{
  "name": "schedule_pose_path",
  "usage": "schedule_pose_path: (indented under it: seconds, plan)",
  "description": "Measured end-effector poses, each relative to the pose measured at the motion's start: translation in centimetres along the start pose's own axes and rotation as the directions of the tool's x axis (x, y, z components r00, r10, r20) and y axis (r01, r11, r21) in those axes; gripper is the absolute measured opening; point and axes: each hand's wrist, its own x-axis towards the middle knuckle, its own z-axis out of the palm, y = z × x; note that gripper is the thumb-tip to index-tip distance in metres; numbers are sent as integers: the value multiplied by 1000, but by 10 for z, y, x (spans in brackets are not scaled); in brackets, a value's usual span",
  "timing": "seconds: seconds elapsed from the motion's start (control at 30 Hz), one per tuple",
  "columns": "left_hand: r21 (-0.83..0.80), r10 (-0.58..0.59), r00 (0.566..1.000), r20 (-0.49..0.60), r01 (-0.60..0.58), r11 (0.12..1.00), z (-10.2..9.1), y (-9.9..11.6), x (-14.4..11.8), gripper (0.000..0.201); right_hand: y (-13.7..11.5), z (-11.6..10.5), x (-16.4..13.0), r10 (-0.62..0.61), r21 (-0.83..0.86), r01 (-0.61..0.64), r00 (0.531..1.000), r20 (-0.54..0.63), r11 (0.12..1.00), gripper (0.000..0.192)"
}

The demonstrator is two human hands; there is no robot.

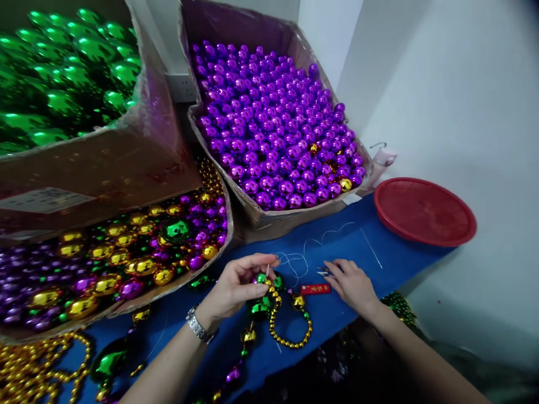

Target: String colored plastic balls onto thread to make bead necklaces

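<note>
My left hand [236,286], with a metal watch [199,324] at the wrist, pinches one end of a bead necklace [290,343]. From its fingers hangs a loop of small gold beads, with large green, gold and purple beads beside it. My right hand [351,285] rests low over the blue table, its fingers closed around small thread snips [323,271] whose blades point left. Between my hands lies a red packet [315,289] with gold marks. Loose white thread [297,264] curls on the cloth behind it.
A box of purple beads [278,129] stands at the back. On the left, a box of green beads [80,67] sits above a box of mixed beads [126,258]. A red round tray [425,210] lies at right, near a needle-like rod [371,248]. Gold strands [37,365] lie front left.
</note>
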Motion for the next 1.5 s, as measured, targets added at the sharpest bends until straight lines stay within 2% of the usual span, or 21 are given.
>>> schedule_pose_path:
  seconds: [0.17,0.27,0.37,0.47,0.57,0.73,0.83,0.97,1.17,1.33,1.5]
  plan:
    - [-199,8,1000,8,-6,980,3,-2,5,46,-12,12,-5,-153,-16,158,975,159,987,28]
    - [-264,-1,999,-34,-8,964,7,-4,5,46,-18,16,-4,-177,10,179,962,208,984,27]
    - [-291,-31,998,-54,14,957,9,-5,4,45,-25,9,-2,-157,61,147,962,223,987,19]
    - [-298,-51,998,-48,34,954,10,-7,4,44,-40,-8,2,-139,147,107,964,228,983,16]
    - [-307,-73,997,-31,60,950,10,-10,5,44,-61,-26,6,-144,253,77,955,261,964,18]
    - [-318,-91,996,3,88,944,12,-15,7,43,-90,-48,18,-67,478,-90,951,301,874,32]
    - [-318,-91,996,-7,84,944,13,-14,7,40,-102,-56,26,-102,516,-73,948,302,853,31]
    - [-331,-101,994,-28,87,940,15,-12,5,36,-116,-64,36,-201,371,109,955,219,922,16]
    - [-254,-83,997,-4,80,964,21,-5,3,36,-124,-70,49,-332,109,318,933,142,942,14]
    - [-175,-101,994,-28,95,980,29,1,3,35,-124,-66,56,-411,-138,417,909,72,898,33]
    - [-210,-153,984,-88,131,969,31,1,5,36,-126,-67,60,-508,-258,505,859,61,824,32]
